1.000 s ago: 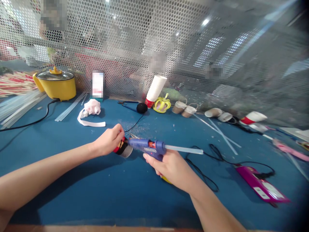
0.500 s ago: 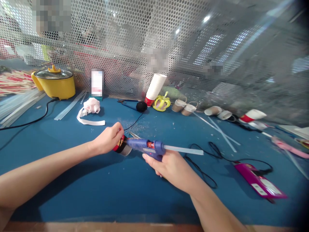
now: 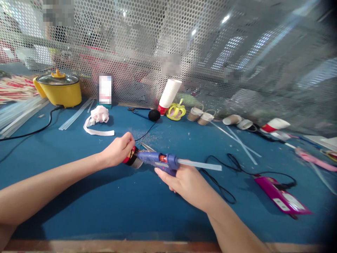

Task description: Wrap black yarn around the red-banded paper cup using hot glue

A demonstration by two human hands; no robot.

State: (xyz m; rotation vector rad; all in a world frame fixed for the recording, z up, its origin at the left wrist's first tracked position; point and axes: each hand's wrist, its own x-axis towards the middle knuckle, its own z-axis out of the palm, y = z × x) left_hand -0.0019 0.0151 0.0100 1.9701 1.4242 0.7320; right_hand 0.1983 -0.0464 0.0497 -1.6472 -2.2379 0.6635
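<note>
Gripping right hand (image 3: 184,181), blue glue gun (image 3: 159,160), clear stick protruding rearward.

Bare blue mat (image 3: 110,203) before black cord (image 3: 221,191)

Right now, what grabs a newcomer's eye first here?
The blue glue gun at the centre, gripped by the right hand, with its nozzle against a small red and black cup lying on its side in the left hand. Next, the yellow pot at the back left of the blue table, and the pink box at the right.
</note>
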